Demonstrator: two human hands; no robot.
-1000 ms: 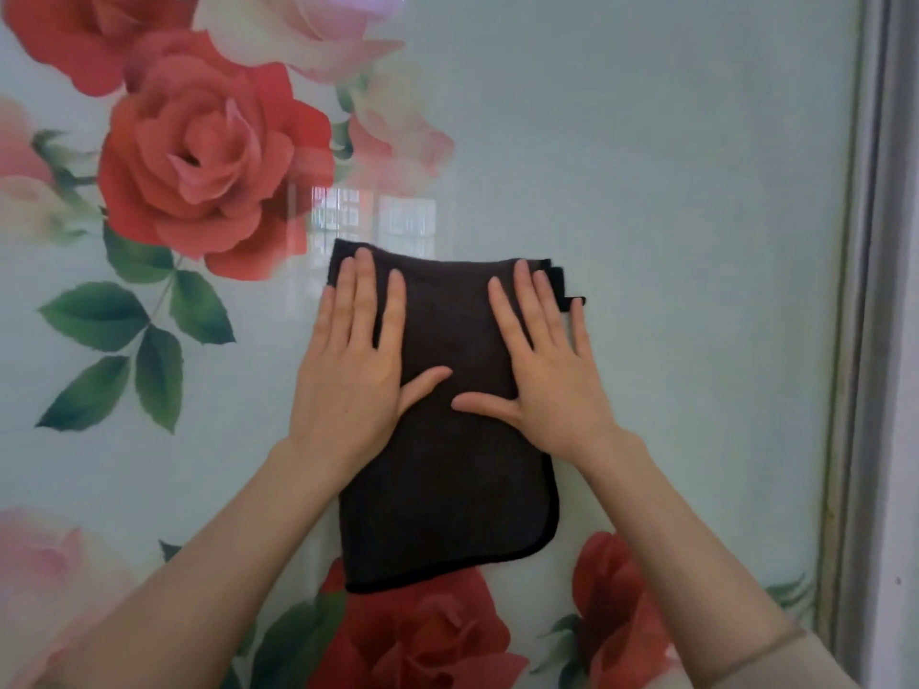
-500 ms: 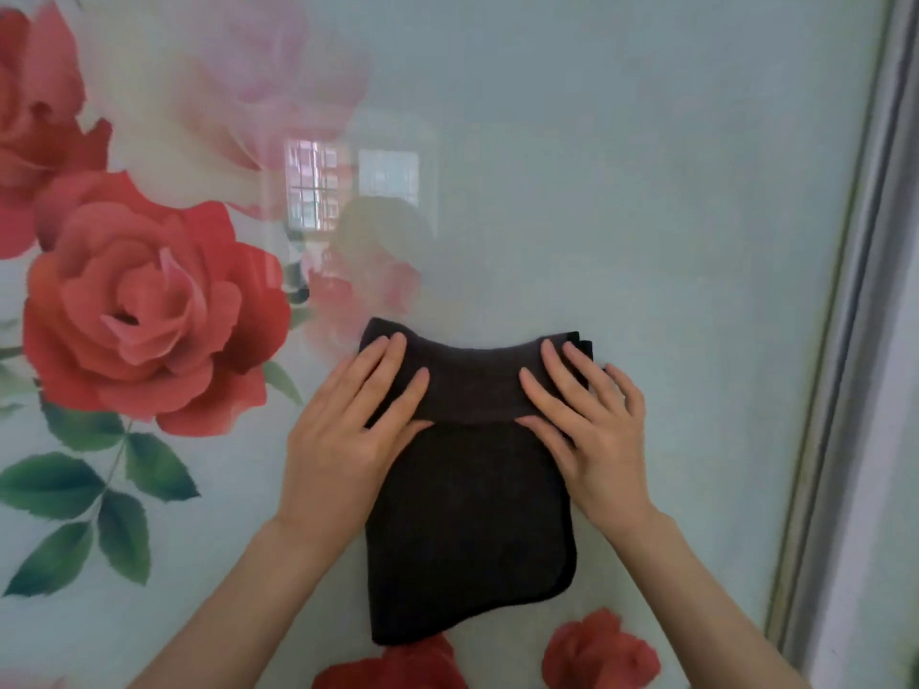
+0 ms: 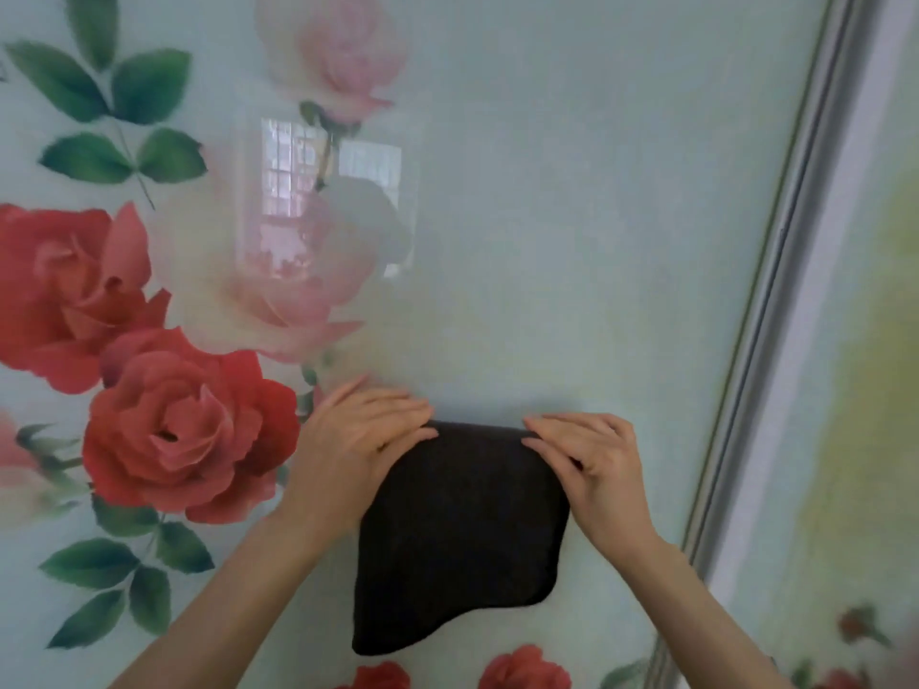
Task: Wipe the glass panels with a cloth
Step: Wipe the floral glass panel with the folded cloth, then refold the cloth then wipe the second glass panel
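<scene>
A dark folded cloth [image 3: 462, 529] lies flat against the glass panel [image 3: 572, 216], a pale green pane printed with red and pink roses. My left hand [image 3: 358, 440] presses on the cloth's top left corner, fingers laid out towards the right. At the top right corner my right hand [image 3: 597, 464] presses with slightly bent fingers that point left. The cloth's lower edge hangs loose and wavy below both hands.
A grey metal frame strip [image 3: 776, 300] runs up the right side of the pane, with a second pale panel [image 3: 870, 390] beyond it. A window reflection [image 3: 328, 191] shows on the glass above the hands. Plain glass stretches above the cloth and to its right.
Both hands have slid to the cloth's top edge, fingers now turned inward. The view has tilted upward, so more of the upper pane shows.
</scene>
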